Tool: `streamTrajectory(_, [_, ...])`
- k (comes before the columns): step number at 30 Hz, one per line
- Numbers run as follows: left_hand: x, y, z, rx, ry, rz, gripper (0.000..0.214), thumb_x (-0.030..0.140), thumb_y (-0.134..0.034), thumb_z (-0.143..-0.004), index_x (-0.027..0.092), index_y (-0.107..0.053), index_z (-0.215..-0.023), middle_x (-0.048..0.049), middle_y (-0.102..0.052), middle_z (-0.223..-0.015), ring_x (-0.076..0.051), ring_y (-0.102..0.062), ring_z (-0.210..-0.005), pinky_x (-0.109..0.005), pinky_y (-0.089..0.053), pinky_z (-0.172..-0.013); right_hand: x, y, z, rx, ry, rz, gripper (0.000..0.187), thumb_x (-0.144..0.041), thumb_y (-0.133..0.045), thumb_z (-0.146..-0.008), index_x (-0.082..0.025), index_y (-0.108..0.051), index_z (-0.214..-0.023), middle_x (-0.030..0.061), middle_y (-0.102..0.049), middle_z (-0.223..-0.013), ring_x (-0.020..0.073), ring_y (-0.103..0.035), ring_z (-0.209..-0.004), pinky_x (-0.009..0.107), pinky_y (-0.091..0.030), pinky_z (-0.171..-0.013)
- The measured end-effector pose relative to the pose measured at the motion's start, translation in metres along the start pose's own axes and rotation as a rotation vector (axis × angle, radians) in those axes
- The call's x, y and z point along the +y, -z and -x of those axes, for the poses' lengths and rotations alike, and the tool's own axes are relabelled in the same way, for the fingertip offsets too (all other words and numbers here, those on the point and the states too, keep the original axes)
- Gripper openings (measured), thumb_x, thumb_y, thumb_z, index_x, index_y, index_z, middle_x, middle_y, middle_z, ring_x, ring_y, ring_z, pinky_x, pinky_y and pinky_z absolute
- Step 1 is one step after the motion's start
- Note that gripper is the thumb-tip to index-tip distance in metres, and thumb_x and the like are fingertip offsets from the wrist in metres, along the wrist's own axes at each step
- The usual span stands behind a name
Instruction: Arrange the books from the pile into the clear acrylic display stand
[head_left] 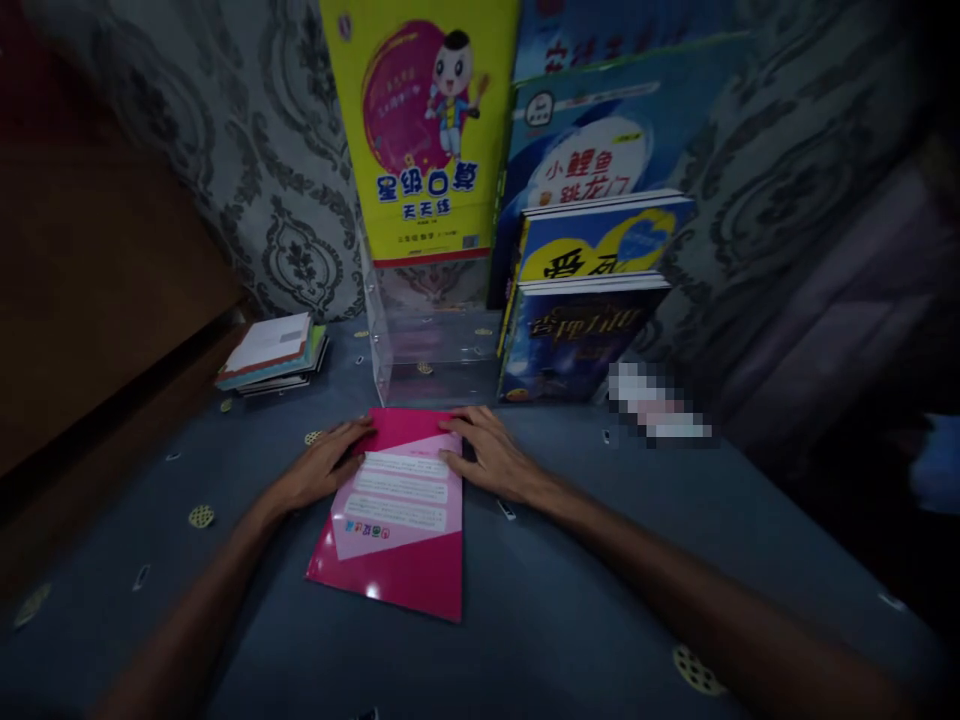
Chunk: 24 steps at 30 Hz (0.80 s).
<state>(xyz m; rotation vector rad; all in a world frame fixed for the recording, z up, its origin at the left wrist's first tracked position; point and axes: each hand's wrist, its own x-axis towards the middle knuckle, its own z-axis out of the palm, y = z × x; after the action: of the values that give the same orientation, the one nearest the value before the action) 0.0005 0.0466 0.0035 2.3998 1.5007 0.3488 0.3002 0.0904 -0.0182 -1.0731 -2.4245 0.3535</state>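
A thin pink book (397,515) lies flat on the blue-grey table (570,600), back cover up with pale text panels. My left hand (322,465) rests on its left edge, fingers curled over the upper left corner. My right hand (491,455) holds the right edge near the top, thumb on the cover and fingers spread along the side. Both hands touch the book.
A clear plastic stand (427,350) sits just behind the book. A yellow book (424,130) and blue books (592,290) lean upright against the patterned wall. A small stack of booklets (274,355) lies at the left. A brown wooden panel (90,300) borders the left side.
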Motion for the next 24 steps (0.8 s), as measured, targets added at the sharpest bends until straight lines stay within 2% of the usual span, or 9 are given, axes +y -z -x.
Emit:
streamTrajectory(2, [0.01,0.004,-0.003,-0.023,0.002,-0.019,0.048,0.036,-0.038,-0.095,0.017,-0.046,-0.139,-0.0137,-0.045,-0.15,-0.029,-0.043,-0.138,-0.05,-0.032,-0.115,-0.003,0.008,0.009,0.006,0.013,-0.072,0.04,-0.033,-0.058,-0.089,-0.017,-0.064,-0.125,0.0136,-0.063,-0.113,0.0277,-0.055,-0.107,0.046,-0.047,-0.095])
streamTrajectory(4, [0.033,0.007,-0.007,-0.033,0.041,-0.095,0.045,0.032,-0.041,-0.094,0.015,-0.049,-0.135,-0.0156,-0.049,-0.146,-0.03,-0.047,-0.133,-0.051,-0.036,-0.111,-0.002,0.014,0.019,0.017,0.012,-0.186,0.036,-0.032,-0.051,-0.093,-0.018,-0.065,-0.123,0.0118,-0.064,-0.107,0.0261,-0.057,-0.103,0.045,-0.049,-0.093])
streamTrajectory(6, [0.067,0.007,-0.014,-0.045,0.103,-0.213,0.038,0.031,-0.041,-0.094,0.015,-0.057,-0.124,-0.017,-0.057,-0.134,-0.031,-0.055,-0.121,-0.051,-0.044,-0.102,0.004,0.017,0.027,0.064,-0.03,-0.333,0.034,-0.03,-0.045,-0.096,-0.019,-0.065,-0.121,0.0113,-0.066,-0.111,0.0245,-0.059,-0.106,0.045,-0.049,-0.094])
streamTrajectory(9, [0.122,-0.001,-0.026,-0.11,0.147,-0.304,0.032,0.038,-0.042,-0.097,0.017,-0.062,-0.109,-0.0136,-0.062,-0.114,-0.027,-0.062,-0.1,-0.039,-0.052,-0.081,0.015,0.017,0.032,0.179,-0.164,-0.528,0.033,-0.027,-0.042,-0.096,-0.02,-0.064,-0.119,0.0098,-0.069,-0.113,0.0215,-0.065,-0.101,0.041,-0.052,-0.089])
streamTrajectory(11, [0.152,-0.008,-0.034,-0.158,0.115,-0.398,0.032,0.042,-0.047,-0.095,0.015,-0.061,-0.107,-0.0141,-0.062,-0.111,-0.029,-0.06,-0.104,-0.039,-0.052,-0.079,0.02,0.016,0.034,0.217,-0.241,-0.614,0.033,-0.027,-0.041,-0.096,-0.018,-0.063,-0.119,0.0095,-0.071,-0.102,0.0198,-0.068,-0.089,0.036,-0.055,-0.078])
streamTrajectory(13, [0.17,-0.015,-0.04,-0.205,0.126,-0.493,0.032,0.04,-0.049,-0.094,0.014,-0.06,-0.109,-0.0158,-0.061,-0.111,-0.032,-0.058,-0.106,-0.04,-0.052,-0.076,0.022,0.016,0.035,0.226,-0.273,-0.668,0.034,-0.028,-0.041,-0.096,-0.015,-0.062,-0.118,0.0083,-0.071,-0.092,0.0176,-0.067,-0.076,0.032,-0.055,-0.069])
streamTrajectory(17, [0.181,-0.024,-0.047,-0.245,0.197,-0.584,0.026,0.031,-0.045,-0.095,0.013,-0.06,-0.107,-0.017,-0.063,-0.11,-0.033,-0.059,-0.105,-0.038,-0.051,-0.073,0.02,0.018,0.038,0.257,-0.292,-0.716,0.03,-0.025,-0.041,-0.095,-0.015,-0.062,-0.114,0.0063,-0.071,-0.086,0.0136,-0.065,-0.062,0.03,-0.054,-0.065])
streamTrajectory(24, [0.177,-0.02,-0.048,-0.253,0.192,-0.558,0.025,0.029,-0.042,-0.097,0.016,-0.063,-0.097,-0.0125,-0.067,-0.101,-0.028,-0.063,-0.099,-0.036,-0.048,-0.074,0.014,0.02,0.04,0.257,-0.339,-0.747,0.025,-0.022,-0.043,-0.095,-0.015,-0.061,-0.11,0.0068,-0.073,-0.087,0.0141,-0.068,-0.064,0.03,-0.055,-0.067])
